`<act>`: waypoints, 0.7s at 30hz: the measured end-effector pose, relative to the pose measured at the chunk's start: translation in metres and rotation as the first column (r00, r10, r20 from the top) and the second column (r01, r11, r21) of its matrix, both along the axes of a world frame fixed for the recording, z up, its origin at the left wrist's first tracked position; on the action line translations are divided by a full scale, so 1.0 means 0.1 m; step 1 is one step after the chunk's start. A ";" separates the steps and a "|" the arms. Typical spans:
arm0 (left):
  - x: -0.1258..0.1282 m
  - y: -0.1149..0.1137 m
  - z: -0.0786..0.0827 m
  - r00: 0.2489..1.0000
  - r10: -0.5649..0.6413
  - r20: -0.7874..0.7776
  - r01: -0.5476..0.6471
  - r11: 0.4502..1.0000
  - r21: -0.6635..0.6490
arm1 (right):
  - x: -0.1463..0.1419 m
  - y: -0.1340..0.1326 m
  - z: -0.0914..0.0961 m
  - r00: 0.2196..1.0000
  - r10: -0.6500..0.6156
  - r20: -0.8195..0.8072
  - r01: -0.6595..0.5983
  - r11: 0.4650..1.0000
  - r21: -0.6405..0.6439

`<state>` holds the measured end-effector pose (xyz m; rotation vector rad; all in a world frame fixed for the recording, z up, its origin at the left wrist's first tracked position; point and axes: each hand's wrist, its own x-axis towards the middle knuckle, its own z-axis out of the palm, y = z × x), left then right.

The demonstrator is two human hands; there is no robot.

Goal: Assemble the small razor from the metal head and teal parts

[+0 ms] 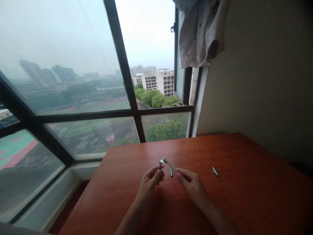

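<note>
In my left hand, closed near the middle of the table, is a slim razor with a dark handle and a silvery head pointing up. My right hand pinches a pale, slender, toothbrush-like stick. The stick slants up to the left, its far end at the razor's head; whether they touch I cannot tell. Between the hands, on the tabletop, lies a small green-and-dark bar like a razor cartridge. A second such cartridge lies farther right.
The reddish-brown wooden table reaches to dark-framed windows, one pane standing open. A light cloth curtain hangs at the upper right, beside a plain wall. Left of the table is a low white ledge.
</note>
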<state>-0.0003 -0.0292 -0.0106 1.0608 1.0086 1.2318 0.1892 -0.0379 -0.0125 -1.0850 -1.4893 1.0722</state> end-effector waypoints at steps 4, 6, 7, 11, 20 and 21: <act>0.01 0.00 -0.01 0.998 0.029 0.063 -0.028 0.999 -0.016 | -0.01 -0.02 0.01 0.998 0.044 -0.036 -0.045 0.998 -0.032; 0.02 0.00 -0.02 0.998 0.024 0.062 -0.024 1.000 -0.004 | -0.01 -0.01 0.01 0.998 0.043 -0.043 -0.044 0.999 -0.028; 0.02 0.00 -0.02 0.998 0.017 0.053 -0.017 1.000 0.001 | 0.00 -0.01 0.01 0.998 0.036 -0.045 -0.037 0.999 -0.024; 0.01 -0.01 -0.02 1.000 -0.011 0.010 0.011 1.000 0.023 | 0.02 0.01 0.00 0.999 -0.016 -0.043 0.015 1.000 -0.018; -0.03 0.02 -0.06 0.998 0.002 -0.062 0.001 0.999 0.051 | 0.05 0.03 -0.02 0.998 -0.058 -0.007 0.058 0.998 -0.004; -0.04 0.03 -0.06 0.998 0.000 -0.067 0.003 0.999 0.051 | 0.05 0.03 -0.01 0.998 -0.055 -0.007 0.055 0.998 -0.001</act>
